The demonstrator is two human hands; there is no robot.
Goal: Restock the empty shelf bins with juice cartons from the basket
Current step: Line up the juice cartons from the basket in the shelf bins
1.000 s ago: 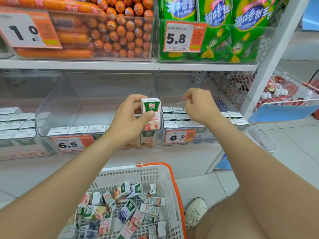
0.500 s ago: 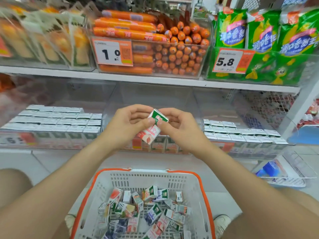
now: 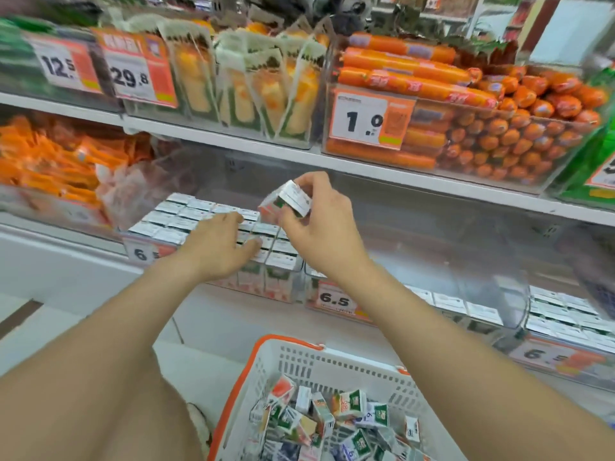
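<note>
My right hand (image 3: 319, 227) grips a small juice carton (image 3: 289, 201), tilted, above the right end of a clear shelf bin (image 3: 213, 227) packed with rows of cartons. My left hand (image 3: 219, 247) rests with its fingers spread on the tops of those cartons and holds nothing. Right of it, a second clear bin (image 3: 432, 261) has only a front row of cartons. The white basket with an orange rim (image 3: 293, 347) sits low in front of me with several loose cartons (image 3: 332, 424) inside.
A third carton bin (image 3: 572, 327) stands at far right. The shelf above holds orange sausages (image 3: 466, 104) and yellow snack packs (image 3: 253, 81) behind price tags. Orange packets (image 3: 50, 161) fill the left. My knee and shoe (image 3: 199, 427) are beside the basket.
The carton passed from my left hand, through both hands, to my right hand alone. My left hand dropped onto the stocked cartons. My view swung left toward the fuller bin.
</note>
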